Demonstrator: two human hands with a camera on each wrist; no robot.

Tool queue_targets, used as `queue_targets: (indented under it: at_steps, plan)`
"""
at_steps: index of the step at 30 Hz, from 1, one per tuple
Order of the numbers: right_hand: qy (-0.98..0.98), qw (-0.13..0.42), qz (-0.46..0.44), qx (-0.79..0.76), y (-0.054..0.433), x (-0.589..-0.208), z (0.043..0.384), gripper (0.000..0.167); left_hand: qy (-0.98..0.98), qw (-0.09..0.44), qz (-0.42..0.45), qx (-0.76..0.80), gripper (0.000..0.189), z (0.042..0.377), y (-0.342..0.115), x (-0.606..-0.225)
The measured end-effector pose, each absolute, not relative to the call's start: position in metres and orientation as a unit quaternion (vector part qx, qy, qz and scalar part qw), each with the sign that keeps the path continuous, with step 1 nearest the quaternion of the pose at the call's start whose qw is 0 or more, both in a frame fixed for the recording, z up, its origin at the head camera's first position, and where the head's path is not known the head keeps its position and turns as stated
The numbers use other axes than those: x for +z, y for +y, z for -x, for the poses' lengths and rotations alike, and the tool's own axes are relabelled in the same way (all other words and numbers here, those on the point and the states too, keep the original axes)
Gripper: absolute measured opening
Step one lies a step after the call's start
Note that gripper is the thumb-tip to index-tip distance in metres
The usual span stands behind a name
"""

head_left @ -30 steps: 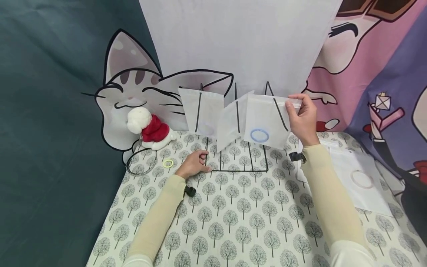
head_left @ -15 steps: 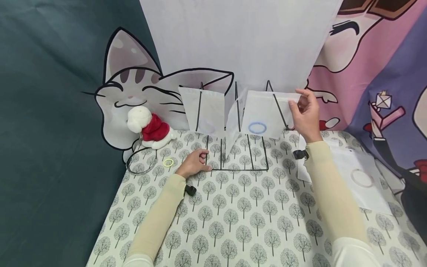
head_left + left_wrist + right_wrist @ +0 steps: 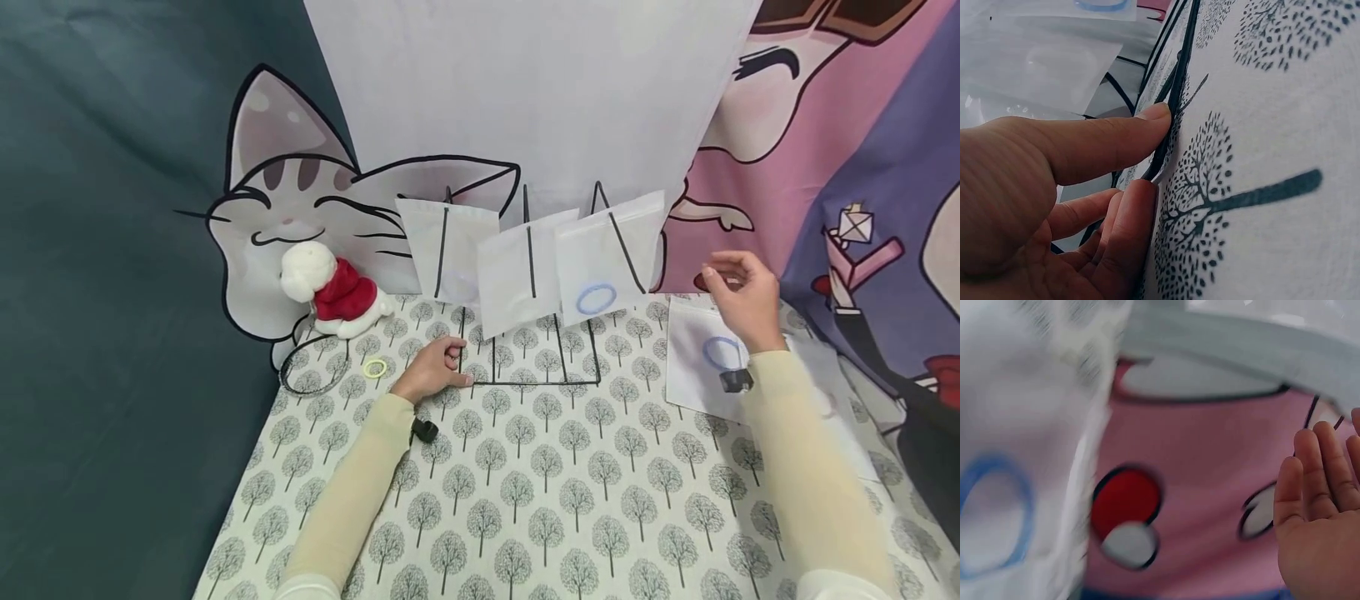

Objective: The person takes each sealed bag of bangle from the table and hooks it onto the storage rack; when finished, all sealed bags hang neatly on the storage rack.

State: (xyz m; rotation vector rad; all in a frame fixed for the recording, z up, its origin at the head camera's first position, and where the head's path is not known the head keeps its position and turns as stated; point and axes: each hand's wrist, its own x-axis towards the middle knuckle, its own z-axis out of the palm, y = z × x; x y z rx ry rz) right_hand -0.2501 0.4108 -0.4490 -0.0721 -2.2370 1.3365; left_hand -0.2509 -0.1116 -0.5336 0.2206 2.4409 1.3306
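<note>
My left hand (image 3: 433, 369) holds the front left corner of a black wire rack (image 3: 536, 383); in the left wrist view its thumb (image 3: 1147, 122) presses on the wire. Three translucent zip bags hang on the rack's prongs: a left bag (image 3: 472, 225), a middle bag (image 3: 502, 275) and a right bag (image 3: 637, 229). The right bag hangs tilted, with a blue ring (image 3: 596, 310) showing in it. My right hand (image 3: 750, 300) is in the air to the right of the rack, holding nothing, fingers loosely bent. Below it lies another bag (image 3: 686, 342) with a blue ring (image 3: 712, 365).
More clear bags (image 3: 843, 442) overlap at the right of the tree-print cloth (image 3: 517, 533). A white plush toy in a red coat (image 3: 352, 293) sits at the back left, beside a dark hoop (image 3: 303, 394) and a small yellow ring (image 3: 384, 364).
My right hand has let go of the right bag's corner and moved right and down. The right bag now tilts, and the middle bag has swung round to face forward. My left hand stays put.
</note>
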Motion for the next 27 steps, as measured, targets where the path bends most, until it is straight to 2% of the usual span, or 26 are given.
queue_targets:
  at_steps: [8, 15, 18, 27]
  plan:
    - [-0.877, 0.204, 0.091, 0.425, 0.476, -0.482, 0.229, 0.04, 0.86, 0.173, -0.083, 0.473, 0.081, 0.251, -0.113, -0.534]
    - [-0.916, 0.103, 0.166, 0.349, 0.515, -0.505, 0.206, 0.063, 0.861, 0.179, -0.086, 0.468, 0.081, 0.252, -0.111, -0.534]
    - [-0.926, 0.069, 0.17, 0.331, 0.53, -0.512, 0.201, 0.073, 0.86, 0.182, -0.085, 0.469, 0.082, 0.251, -0.111, -0.534]
    - [-0.945, -0.035, 0.131, 0.298, 0.559, -0.532, 0.19, 0.085, 0.866, 0.178, -0.084, 0.46, 0.08, 0.249, -0.112, -0.535]
